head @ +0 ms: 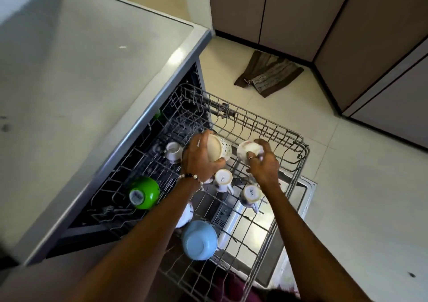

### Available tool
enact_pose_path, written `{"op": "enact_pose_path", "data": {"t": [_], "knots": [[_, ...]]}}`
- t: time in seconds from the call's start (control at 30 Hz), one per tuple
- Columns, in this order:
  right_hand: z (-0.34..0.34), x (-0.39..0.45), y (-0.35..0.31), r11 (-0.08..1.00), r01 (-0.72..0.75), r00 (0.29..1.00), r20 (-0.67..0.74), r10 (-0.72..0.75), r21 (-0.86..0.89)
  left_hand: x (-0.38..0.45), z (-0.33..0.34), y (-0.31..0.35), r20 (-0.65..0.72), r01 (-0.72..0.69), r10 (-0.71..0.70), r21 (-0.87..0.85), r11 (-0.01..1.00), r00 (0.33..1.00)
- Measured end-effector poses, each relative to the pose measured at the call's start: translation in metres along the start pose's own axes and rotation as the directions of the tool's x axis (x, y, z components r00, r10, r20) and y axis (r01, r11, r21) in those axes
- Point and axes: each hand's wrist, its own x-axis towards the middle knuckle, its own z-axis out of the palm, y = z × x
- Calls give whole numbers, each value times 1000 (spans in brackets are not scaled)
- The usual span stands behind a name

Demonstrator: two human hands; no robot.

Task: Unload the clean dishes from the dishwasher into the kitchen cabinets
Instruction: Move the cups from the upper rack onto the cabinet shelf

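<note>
The left hand (199,158) has its grip curled round a cream dotted mug (218,150), held bottom-up; the right hand (262,162) has its grip closed on a small white cup (247,151) just to the right. Both hover over the pulled-out wire rack (278,137) of the dishwasher. Nearer in the rack sit upside-down white cups (223,180) and a pale blue bowl (200,240) — a green bowl (144,192) lies left, under the grey counter (81,81). A brown cloth (268,73) lies on the far floor.
</note>
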Motion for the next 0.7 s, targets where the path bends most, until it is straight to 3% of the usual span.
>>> {"op": "enact_pose_path", "data": {"t": [0.03,0.1,0.2,0.3,0.43,0.57,0.7], "knots": [[-5,-9,-12,978,-63,998,7,63,200,-8,-12,4,-7,-3,3,1,1000,1000],[-14,-27,-35,832,-206,978,82,192,514,-26,-36,11,-24,-13,13,-15,1000,1000],[-24,-60,-73,623,-281,960,204,193,730,-65,-77,19,-67,-37,33,-62,997,997],[-32,-104,-112,626,-198,972,235,24,754,-109,-116,22,-132,-68,57,-76,995,990],[-34,-174,-163,766,34,962,187,-199,642,-182,-176,17,-282,-128,84,-143,981,956],[-23,-249,-219,858,228,905,226,-362,459,-258,-242,-4,-437,-111,-8,-247,963,900],[1,-330,-281,830,408,805,279,-524,381,-334,-319,-40,-561,-148,-156,-459,876,813]]}}
